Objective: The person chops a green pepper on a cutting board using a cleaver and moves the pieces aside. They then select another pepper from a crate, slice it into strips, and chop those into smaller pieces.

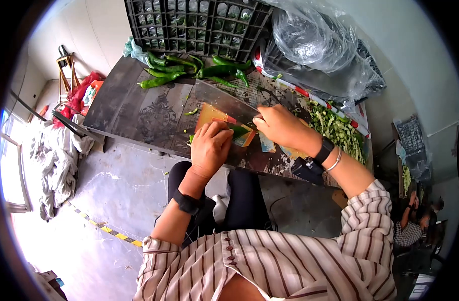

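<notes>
My left hand (211,145) presses with bent fingers on a green pepper (238,132), which lies on an orange sheet (209,114) near the table's front edge. My right hand (283,128) is closed round the handle of a wide-bladed knife (224,102). The blade reaches up and to the left, just beyond the left hand and the pepper. Several whole green peppers (161,80) lie at the back of the table. Chopped green pieces (335,125) are heaped on the right, beside my right forearm.
A black crate (194,27) stands behind the whole peppers, with clear plastic bags (315,42) to its right. A dark object (308,170) lies by my right wrist. Cloth (56,165) is piled on the floor at left. Another person (409,232) is at far right.
</notes>
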`<action>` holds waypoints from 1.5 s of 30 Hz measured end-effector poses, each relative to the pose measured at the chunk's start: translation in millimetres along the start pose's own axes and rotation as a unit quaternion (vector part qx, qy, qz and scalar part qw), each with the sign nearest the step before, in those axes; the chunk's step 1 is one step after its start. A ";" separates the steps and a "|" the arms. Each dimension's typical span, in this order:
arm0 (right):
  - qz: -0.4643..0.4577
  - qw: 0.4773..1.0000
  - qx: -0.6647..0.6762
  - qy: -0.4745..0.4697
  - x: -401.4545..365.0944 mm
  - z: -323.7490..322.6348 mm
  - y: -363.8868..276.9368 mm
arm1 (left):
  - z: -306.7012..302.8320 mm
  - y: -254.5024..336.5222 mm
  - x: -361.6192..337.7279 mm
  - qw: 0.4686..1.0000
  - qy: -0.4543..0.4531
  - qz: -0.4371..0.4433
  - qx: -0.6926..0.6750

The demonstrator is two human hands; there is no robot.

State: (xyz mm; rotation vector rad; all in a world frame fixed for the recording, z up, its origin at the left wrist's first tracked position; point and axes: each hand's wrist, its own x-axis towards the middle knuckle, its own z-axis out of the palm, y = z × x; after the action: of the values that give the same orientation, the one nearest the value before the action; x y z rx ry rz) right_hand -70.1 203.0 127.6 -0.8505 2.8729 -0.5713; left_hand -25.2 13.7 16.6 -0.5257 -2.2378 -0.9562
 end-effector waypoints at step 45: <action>0.006 0.993 -0.015 -0.121 5.4 -7.4 -3.2 | -1.0 0.6 -0.7 0.999 -0.012 -0.032 0.002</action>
State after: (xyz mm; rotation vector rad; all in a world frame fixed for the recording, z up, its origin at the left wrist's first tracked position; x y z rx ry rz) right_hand -74.4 200.0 135.8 -0.8417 2.6712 -0.3943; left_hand -23.9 13.3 16.9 -0.4674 -2.2895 -0.9821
